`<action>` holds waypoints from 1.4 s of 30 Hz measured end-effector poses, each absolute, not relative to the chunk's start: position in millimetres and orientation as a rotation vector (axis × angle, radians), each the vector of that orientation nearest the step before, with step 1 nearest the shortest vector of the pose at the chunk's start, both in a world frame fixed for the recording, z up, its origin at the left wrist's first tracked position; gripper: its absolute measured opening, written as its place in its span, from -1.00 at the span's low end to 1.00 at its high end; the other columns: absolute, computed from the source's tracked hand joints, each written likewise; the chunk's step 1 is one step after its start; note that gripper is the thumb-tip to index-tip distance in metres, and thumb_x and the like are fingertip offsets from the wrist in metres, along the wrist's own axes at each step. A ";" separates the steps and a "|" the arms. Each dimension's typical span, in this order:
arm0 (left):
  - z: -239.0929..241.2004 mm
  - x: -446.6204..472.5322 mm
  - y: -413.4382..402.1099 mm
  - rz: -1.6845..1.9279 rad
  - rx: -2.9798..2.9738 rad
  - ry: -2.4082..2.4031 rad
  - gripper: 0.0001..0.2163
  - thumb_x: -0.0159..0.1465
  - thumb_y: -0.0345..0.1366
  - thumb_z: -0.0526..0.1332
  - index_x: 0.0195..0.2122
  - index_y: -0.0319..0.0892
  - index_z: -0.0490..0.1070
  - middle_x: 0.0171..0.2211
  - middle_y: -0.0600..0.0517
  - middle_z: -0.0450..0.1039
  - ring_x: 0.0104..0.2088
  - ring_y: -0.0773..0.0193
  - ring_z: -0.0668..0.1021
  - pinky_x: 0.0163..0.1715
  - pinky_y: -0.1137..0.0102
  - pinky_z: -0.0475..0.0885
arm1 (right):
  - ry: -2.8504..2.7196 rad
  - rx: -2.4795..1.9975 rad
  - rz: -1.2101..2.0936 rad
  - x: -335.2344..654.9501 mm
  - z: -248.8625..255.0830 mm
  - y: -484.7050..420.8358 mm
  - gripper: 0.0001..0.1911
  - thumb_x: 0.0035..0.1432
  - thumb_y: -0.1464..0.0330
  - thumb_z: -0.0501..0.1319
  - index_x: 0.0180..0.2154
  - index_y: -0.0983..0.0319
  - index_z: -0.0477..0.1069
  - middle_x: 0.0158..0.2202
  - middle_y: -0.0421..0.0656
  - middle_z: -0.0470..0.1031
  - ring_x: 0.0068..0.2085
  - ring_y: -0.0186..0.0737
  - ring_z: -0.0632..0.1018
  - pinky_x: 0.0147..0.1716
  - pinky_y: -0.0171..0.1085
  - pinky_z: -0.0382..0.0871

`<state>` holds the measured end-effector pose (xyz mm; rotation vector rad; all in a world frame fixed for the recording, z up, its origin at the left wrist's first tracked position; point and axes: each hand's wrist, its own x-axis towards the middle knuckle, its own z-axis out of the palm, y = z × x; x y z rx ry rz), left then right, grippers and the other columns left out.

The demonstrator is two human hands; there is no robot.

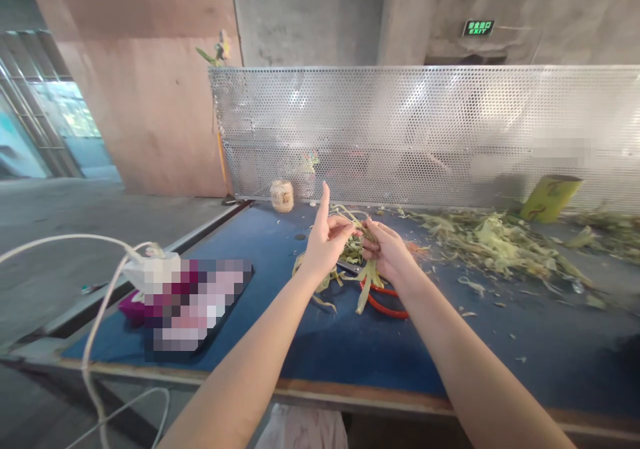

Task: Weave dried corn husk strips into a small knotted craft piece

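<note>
Above the blue tabletop, my right hand (389, 250) is closed around a small bundle of dried, pale green leaf strips (369, 287), whose broad ends hang below the fingers. My left hand (323, 247) meets it at the bundle's upper end. Its thumb and a finger are pinched together there, while one finger points straight up. What exactly lies in the left pinch is too small to make out; thin strands curve up behind it. Under the hands lie scissors with red handles (387, 313), partly covered by the strips. More leaf scraps (327, 281) rest beside them.
A pile of dried leaves (493, 245) spreads across the right, near a yellow-green cylinder (553, 197). A jar-like container (282, 196) stands before the perforated metal panel (350, 135). At left are a purple tissue pack (133, 307), a pixelated flat object (205, 309) and a white cable (95, 332).
</note>
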<state>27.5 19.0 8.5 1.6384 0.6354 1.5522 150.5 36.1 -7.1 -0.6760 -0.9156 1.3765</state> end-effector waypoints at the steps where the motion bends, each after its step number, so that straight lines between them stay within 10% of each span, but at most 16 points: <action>1: 8.8 27.6 17.8 1.567 1.690 0.651 -0.31 0.12 -0.45 0.12 0.21 0.02 -0.22 -0.51 0.10 0.39 -0.43 0.31 0.46 -0.37 0.37 0.33 | -0.901 -0.667 1.385 150.1 -7.3 36.1 -0.68 -0.27 0.23 0.35 -0.50 0.26 0.30 -0.65 -0.36 0.21 -0.71 -0.60 0.09 -0.78 -0.54 -0.10; 21: 5.6 28.2 17.2 1.360 1.907 0.698 -0.37 0.11 -0.46 0.08 0.19 0.05 -0.08 -0.58 0.11 0.32 -0.56 0.34 0.29 -0.46 0.37 0.28 | -1.002 -0.647 1.199 153.7 -6.6 35.5 -0.66 -0.26 0.23 0.32 -0.56 0.25 0.20 -0.61 -0.36 0.27 -0.75 -0.63 0.00 -0.81 -0.50 -0.16; 27: 3.9 23.1 19.6 1.509 1.750 0.729 -0.29 0.12 -0.45 0.10 0.22 0.03 -0.27 -0.54 0.10 0.38 -0.48 0.32 0.43 -0.35 0.33 0.34 | -1.125 -0.759 1.177 153.7 -9.0 37.1 -0.71 -0.17 0.19 0.27 -0.58 0.25 0.26 -0.82 -0.44 0.02 -0.78 -0.58 -0.03 -0.80 -0.50 -0.20; 31: 5.9 21.7 18.8 1.674 1.639 0.820 -0.23 0.10 -0.43 0.13 0.22 0.03 -0.36 -0.51 0.10 0.40 -0.49 0.31 0.46 -0.37 0.33 0.36 | -1.182 -0.833 1.123 149.6 -8.4 35.1 -0.71 -0.21 0.20 0.29 -0.46 0.26 0.33 -0.68 -0.33 0.32 -0.77 -0.59 0.02 -0.82 -0.48 -0.17; 42: 9.7 16.2 13.3 1.695 1.911 0.994 -0.45 0.13 -0.40 0.10 0.15 0.07 0.04 -0.44 0.06 0.37 -0.55 0.34 0.36 -0.50 0.41 0.33 | -1.327 -0.869 0.920 145.1 -4.9 32.0 -0.80 -0.17 0.25 0.27 -0.53 0.28 0.41 -0.66 -0.28 0.34 -0.75 -0.56 0.11 -0.79 -0.46 -0.07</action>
